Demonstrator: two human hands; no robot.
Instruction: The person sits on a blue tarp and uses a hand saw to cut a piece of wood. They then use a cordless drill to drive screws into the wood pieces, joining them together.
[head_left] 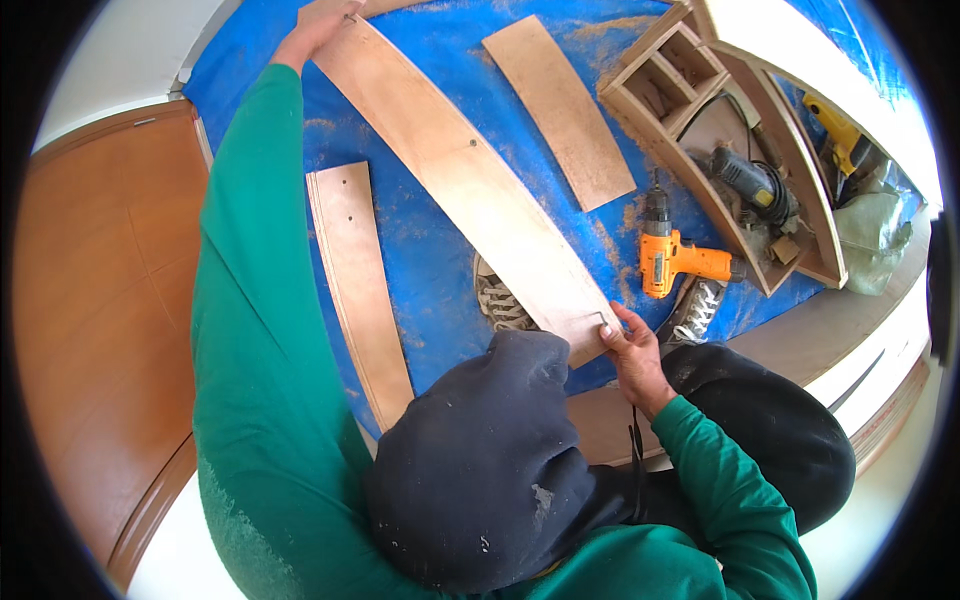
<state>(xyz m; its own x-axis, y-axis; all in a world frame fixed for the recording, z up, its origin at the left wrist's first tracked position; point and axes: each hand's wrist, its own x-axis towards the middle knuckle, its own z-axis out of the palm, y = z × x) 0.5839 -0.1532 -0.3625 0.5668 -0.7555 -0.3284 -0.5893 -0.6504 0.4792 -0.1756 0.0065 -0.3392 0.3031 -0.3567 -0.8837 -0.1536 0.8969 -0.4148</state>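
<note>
A long pale wooden board (470,190) slants across the view from far left to near right. My left hand (320,28), arm stretched out, is closed on its far end; part of that hand is cut off by the view's edge. At the near end my right hand (638,358) grips the board's corner, with the thumb on top. Beside that thumb lies a small bent metal piece (600,318), shaped like a hex key. A dark screw or hole (473,143) marks the board's middle. The near end rests close to my knee.
An orange cordless drill (665,262) lies right of the board. Two shorter boards (560,110) (362,290) rest on the blue tarp (440,270), amid sawdust. A wooden drawer box (735,228) holds a corded power tool (750,180). A yellow tool (835,130) is beyond; a brown door (110,330) stands left.
</note>
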